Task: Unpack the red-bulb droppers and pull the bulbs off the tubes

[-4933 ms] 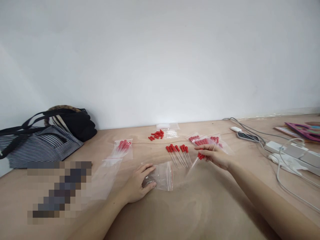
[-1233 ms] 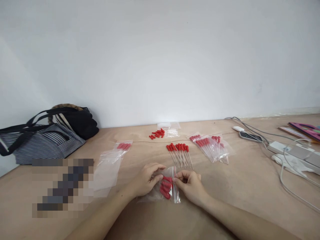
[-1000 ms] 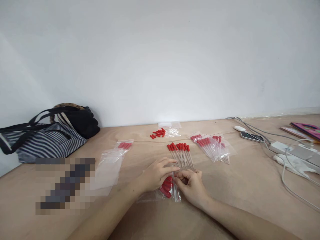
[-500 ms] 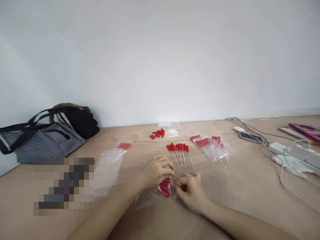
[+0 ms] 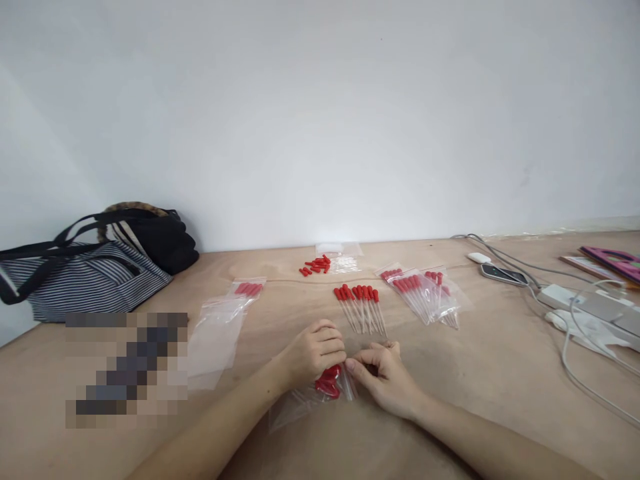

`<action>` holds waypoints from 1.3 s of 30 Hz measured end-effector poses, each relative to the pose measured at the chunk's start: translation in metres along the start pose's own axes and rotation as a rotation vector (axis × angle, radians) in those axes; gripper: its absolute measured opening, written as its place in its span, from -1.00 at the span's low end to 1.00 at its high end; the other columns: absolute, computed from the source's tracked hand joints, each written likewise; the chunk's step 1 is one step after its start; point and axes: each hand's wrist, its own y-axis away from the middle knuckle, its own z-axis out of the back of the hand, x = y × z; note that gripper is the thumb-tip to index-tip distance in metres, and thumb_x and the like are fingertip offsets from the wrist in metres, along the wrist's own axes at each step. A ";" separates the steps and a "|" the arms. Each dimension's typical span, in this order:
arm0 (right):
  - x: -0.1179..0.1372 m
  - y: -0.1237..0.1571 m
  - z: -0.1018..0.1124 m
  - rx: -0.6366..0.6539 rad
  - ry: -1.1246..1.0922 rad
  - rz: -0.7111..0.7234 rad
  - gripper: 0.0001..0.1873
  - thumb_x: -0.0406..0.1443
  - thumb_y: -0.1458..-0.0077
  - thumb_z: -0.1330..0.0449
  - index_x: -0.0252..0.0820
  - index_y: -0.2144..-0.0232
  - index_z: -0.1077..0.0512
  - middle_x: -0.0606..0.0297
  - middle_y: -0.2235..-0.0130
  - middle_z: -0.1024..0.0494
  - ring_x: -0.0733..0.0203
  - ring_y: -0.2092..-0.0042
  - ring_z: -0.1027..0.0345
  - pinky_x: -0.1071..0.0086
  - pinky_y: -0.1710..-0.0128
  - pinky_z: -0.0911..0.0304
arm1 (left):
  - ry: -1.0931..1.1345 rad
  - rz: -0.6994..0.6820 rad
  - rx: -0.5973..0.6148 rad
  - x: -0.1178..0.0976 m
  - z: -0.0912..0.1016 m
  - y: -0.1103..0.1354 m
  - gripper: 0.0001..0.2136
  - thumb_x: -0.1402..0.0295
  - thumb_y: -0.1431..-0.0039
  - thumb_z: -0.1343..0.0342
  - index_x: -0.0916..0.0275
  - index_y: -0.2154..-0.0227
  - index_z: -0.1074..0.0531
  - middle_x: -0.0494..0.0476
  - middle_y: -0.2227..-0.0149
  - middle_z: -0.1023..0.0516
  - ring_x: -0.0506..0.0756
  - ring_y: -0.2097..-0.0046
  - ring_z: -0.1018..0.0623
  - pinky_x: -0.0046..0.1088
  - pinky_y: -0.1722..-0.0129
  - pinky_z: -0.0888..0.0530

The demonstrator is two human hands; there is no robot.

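Observation:
A clear zip bag (image 5: 295, 407) with red rubber bulbs (image 5: 327, 387) inside lies in front of me. My left hand (image 5: 320, 350) is closed on its upper part, fingers curled over the bulbs. On the bag's right edge my right hand (image 5: 387, 380) pinches with thumb and forefinger. Just beyond my hands, several droppers (image 5: 367, 310) with red bulbs and thin clear stems lie side by side. More droppers lie in bagged form (image 5: 425, 297) to their right. Behind them is a small pile of loose red bulbs (image 5: 317, 264) beside clear tubes (image 5: 345, 265).
At left are flat clear bags (image 5: 215, 340), one holding red bulbs (image 5: 249, 289), and a striped bag (image 5: 100, 280). A blurred-out patch (image 5: 125, 367) hides something there. On the right lie a phone-like device (image 5: 503, 274), a power strip (image 5: 590, 310) and loose cables (image 5: 565, 353).
My left hand has shifted slightly down over the red bulbs, and the bag's right edge now shows more between my hands. The right hand keeps its pinch, moving very little.

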 end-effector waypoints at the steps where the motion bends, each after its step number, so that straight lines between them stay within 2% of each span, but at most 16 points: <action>1: 0.000 0.000 0.000 0.024 -0.006 0.012 -0.55 -0.07 -0.09 0.06 -0.18 0.67 -0.33 0.40 0.61 -0.39 0.28 0.41 -0.16 0.26 0.21 0.11 | 0.001 0.005 -0.016 -0.001 0.000 0.001 -0.75 0.50 -0.22 0.17 0.25 0.49 -0.37 0.05 0.46 -0.49 0.01 0.31 -0.39 -0.38 0.10 -0.26; 8: 0.002 -0.001 0.000 0.052 -0.091 -0.026 -0.57 -0.08 -0.09 0.06 -0.18 0.64 -0.36 0.39 0.57 -0.42 0.28 0.40 -0.20 0.27 0.20 0.09 | -0.005 0.041 -0.083 -0.004 0.001 0.004 -0.77 0.50 -0.22 0.15 0.23 0.43 -0.39 0.01 0.45 -0.52 0.00 0.32 -0.40 -0.36 0.11 -0.26; 15: 0.004 -0.002 0.000 0.026 -0.113 -0.042 -0.70 -0.22 -0.04 0.01 -0.15 0.60 -0.43 0.41 0.55 -0.45 0.28 0.40 -0.24 0.23 0.14 0.09 | -0.020 0.109 -0.014 -0.006 0.000 0.007 -0.71 0.51 -0.23 0.20 0.19 0.41 -0.42 -0.01 0.43 -0.54 -0.02 0.31 -0.43 -0.29 -0.02 -0.20; 24: 0.004 -0.003 0.000 0.043 -0.081 -0.054 -0.74 -0.27 0.02 -0.02 -0.16 0.64 -0.41 0.41 0.56 -0.45 0.26 0.40 -0.24 0.22 0.14 0.10 | -0.045 0.051 -0.107 -0.007 -0.001 0.003 -0.75 0.54 -0.20 0.14 0.23 0.47 -0.40 -0.05 0.47 -0.53 -0.06 0.33 -0.46 -0.30 -0.08 -0.16; 28: 0.004 -0.004 -0.003 0.016 -0.068 -0.065 -0.77 -0.36 0.09 0.01 -0.19 0.68 -0.37 0.43 0.60 -0.42 0.31 0.44 -0.22 0.23 0.12 0.11 | -0.046 0.034 -0.086 -0.007 -0.001 0.004 -0.76 0.54 -0.21 0.13 0.23 0.46 -0.40 -0.05 0.45 -0.54 -0.05 0.28 -0.47 -0.31 -0.07 -0.15; 31: 0.006 -0.004 -0.003 -0.004 -0.080 -0.130 -0.77 -0.38 0.11 0.02 -0.20 0.70 -0.35 0.45 0.63 -0.39 0.36 0.50 -0.20 0.23 0.12 0.12 | -0.080 0.021 -0.049 -0.006 0.001 0.006 -0.79 0.51 -0.22 0.11 0.20 0.40 -0.40 -0.04 0.40 -0.55 0.00 0.20 -0.44 -0.31 -0.01 -0.17; 34: 0.007 -0.004 -0.002 -0.025 -0.077 -0.179 -0.78 -0.38 0.12 0.01 -0.21 0.70 -0.35 0.46 0.63 -0.39 0.37 0.50 -0.18 0.24 0.13 0.12 | -0.152 0.012 -0.031 -0.006 0.003 0.009 -0.81 0.47 -0.23 0.11 0.18 0.36 -0.39 -0.04 0.37 -0.55 0.02 0.25 -0.41 -0.37 0.16 -0.21; 36: 0.008 -0.003 -0.002 -0.041 -0.070 -0.165 -0.79 -0.36 0.10 0.00 -0.20 0.67 -0.37 0.44 0.61 -0.40 0.34 0.47 -0.20 0.25 0.15 0.12 | -0.174 0.000 -0.044 -0.007 0.003 0.009 -0.81 0.47 -0.24 0.12 0.20 0.36 -0.38 -0.03 0.38 -0.54 0.00 0.30 -0.39 -0.40 0.24 -0.19; 39: 0.007 -0.003 -0.002 -0.043 -0.054 -0.099 -0.79 -0.32 0.05 0.00 -0.15 0.58 -0.42 0.43 0.56 -0.43 0.28 0.39 -0.23 0.26 0.18 0.13 | -0.173 -0.004 -0.059 -0.008 0.002 0.008 -0.80 0.47 -0.25 0.14 0.20 0.37 -0.38 -0.01 0.42 -0.52 0.00 0.32 -0.37 -0.40 0.24 -0.18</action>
